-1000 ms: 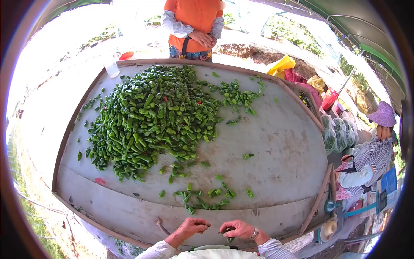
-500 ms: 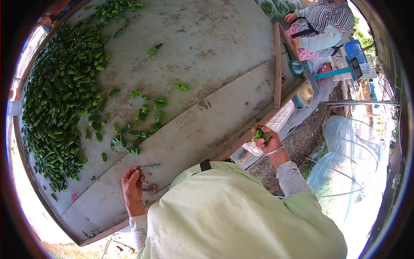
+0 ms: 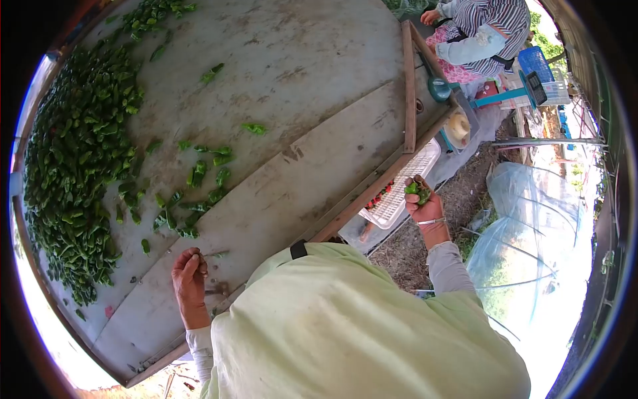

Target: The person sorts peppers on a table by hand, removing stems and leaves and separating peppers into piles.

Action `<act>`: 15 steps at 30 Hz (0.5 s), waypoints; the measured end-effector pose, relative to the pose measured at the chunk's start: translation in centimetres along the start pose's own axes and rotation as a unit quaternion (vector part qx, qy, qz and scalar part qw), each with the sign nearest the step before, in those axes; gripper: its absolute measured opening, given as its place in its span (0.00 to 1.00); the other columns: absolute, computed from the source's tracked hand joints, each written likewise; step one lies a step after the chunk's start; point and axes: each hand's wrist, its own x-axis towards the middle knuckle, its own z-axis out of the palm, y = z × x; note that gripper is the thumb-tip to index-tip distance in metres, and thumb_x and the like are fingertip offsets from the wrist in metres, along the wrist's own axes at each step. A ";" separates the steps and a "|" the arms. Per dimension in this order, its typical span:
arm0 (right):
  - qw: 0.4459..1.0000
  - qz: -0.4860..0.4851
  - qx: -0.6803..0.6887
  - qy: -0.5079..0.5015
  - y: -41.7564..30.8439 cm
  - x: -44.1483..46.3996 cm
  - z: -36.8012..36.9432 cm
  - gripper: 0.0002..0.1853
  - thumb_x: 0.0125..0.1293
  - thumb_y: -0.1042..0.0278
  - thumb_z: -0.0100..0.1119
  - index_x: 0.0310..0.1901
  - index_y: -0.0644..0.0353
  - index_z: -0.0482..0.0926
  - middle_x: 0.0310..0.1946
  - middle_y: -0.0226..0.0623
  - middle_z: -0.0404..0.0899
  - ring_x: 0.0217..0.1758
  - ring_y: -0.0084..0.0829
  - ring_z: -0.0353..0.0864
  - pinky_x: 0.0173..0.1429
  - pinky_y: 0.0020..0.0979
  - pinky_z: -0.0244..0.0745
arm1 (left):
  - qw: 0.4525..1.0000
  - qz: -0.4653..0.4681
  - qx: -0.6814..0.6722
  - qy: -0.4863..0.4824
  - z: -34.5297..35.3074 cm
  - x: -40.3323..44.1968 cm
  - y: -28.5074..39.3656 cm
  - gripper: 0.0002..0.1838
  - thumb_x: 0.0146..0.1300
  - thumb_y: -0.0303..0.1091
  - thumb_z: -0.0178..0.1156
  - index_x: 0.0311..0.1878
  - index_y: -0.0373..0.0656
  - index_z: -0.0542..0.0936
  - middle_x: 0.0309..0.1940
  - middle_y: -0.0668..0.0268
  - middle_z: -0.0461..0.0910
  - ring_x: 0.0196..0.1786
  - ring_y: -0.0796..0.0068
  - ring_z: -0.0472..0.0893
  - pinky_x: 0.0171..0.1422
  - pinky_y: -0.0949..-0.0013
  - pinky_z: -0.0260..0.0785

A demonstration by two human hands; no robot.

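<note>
My right hand (image 3: 425,207) is wrapped round several green peppers (image 3: 417,191), held up beyond the table's wooden edge beside a white plastic basket (image 3: 405,186). Red peppers (image 3: 379,197) show inside that basket. My left hand (image 3: 191,279) is closed in a pinch over the near part of the table; whatever lies between its fingertips is too small to make out. A thin green stem (image 3: 217,254) shows just past those fingers, and I cannot tell whether they touch it. Loose green peppers (image 3: 188,231) lie on the table farther off.
A large heap of green peppers (image 3: 80,179) covers the left side of the grey table (image 3: 286,60). Wooden strips (image 3: 409,86) border it. Another person (image 3: 472,40) works at upper right, near a scale (image 3: 535,88) and a blue basket (image 3: 533,63). Clear plastic sheeting (image 3: 518,233) stands at right.
My right hand with the peppers has moved outward to the right, so the red peppers in the basket now show. The left hand stays pinched in about the same spot. The view has shifted slightly.
</note>
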 end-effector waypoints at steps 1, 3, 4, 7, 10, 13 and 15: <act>1.000 -0.003 -0.010 -0.013 0.5 0.4 0.6 0.16 0.65 0.63 0.50 0.54 0.55 0.72 0.50 0.40 0.73 0.32 0.30 0.74 0.31 0.28 0.70 | 1.000 -0.003 -0.002 0.004 0.0 -0.1 -0.1 0.08 0.58 0.25 0.59 0.41 0.38 0.78 0.27 0.67 0.76 0.25 0.78 0.73 0.28 0.77 0.65; 0.999 -0.003 -0.019 -0.027 1.5 1.4 2.3 0.16 0.65 0.63 0.51 0.54 0.54 0.72 0.49 0.39 0.73 0.30 0.29 0.72 0.30 0.27 0.69 | 1.000 -0.002 -0.004 0.003 -0.1 -0.2 -0.2 0.08 0.58 0.25 0.58 0.41 0.38 0.78 0.27 0.67 0.77 0.26 0.78 0.73 0.28 0.77 0.65; 0.998 0.019 0.008 -0.066 2.0 2.0 3.4 0.16 0.65 0.64 0.52 0.54 0.55 0.72 0.47 0.38 0.73 0.28 0.27 0.71 0.29 0.26 0.67 | 1.000 -0.001 -0.007 -0.002 -0.1 -0.3 -0.2 0.08 0.58 0.25 0.58 0.41 0.38 0.78 0.28 0.67 0.77 0.26 0.78 0.73 0.28 0.77 0.65; 0.993 0.050 0.013 -0.106 3.5 2.7 6.3 0.16 0.64 0.65 0.54 0.53 0.55 0.72 0.45 0.36 0.73 0.26 0.23 0.68 0.28 0.23 0.64 | 1.000 0.000 -0.009 0.011 0.2 -0.4 -0.1 0.07 0.57 0.24 0.58 0.40 0.38 0.78 0.28 0.66 0.77 0.25 0.78 0.73 0.29 0.77 0.65; 0.987 0.085 -0.016 -0.137 5.2 5.1 8.5 0.16 0.63 0.67 0.54 0.52 0.58 0.72 0.46 0.37 0.73 0.26 0.23 0.69 0.27 0.21 0.64 | 1.000 -0.004 -0.021 0.009 0.3 -0.3 -0.2 0.07 0.57 0.24 0.58 0.40 0.38 0.79 0.26 0.67 0.77 0.25 0.78 0.73 0.29 0.78 0.65; 0.983 0.115 -0.035 -0.139 7.8 7.8 10.3 0.16 0.64 0.67 0.53 0.53 0.58 0.72 0.48 0.39 0.72 0.27 0.24 0.70 0.26 0.22 0.66 | 1.000 -0.014 -0.020 0.020 0.7 -0.5 -0.2 0.06 0.58 0.26 0.59 0.39 0.39 0.79 0.25 0.68 0.78 0.24 0.79 0.74 0.29 0.79 0.65; 0.977 0.137 -0.061 -0.150 9.2 10.1 10.7 0.19 0.64 0.66 0.53 0.57 0.56 0.70 0.53 0.42 0.70 0.28 0.23 0.70 0.26 0.21 0.66 | 0.999 -0.002 -0.023 0.031 0.9 -0.5 -0.2 0.06 0.58 0.26 0.59 0.39 0.39 0.79 0.25 0.69 0.78 0.25 0.80 0.74 0.29 0.79 0.65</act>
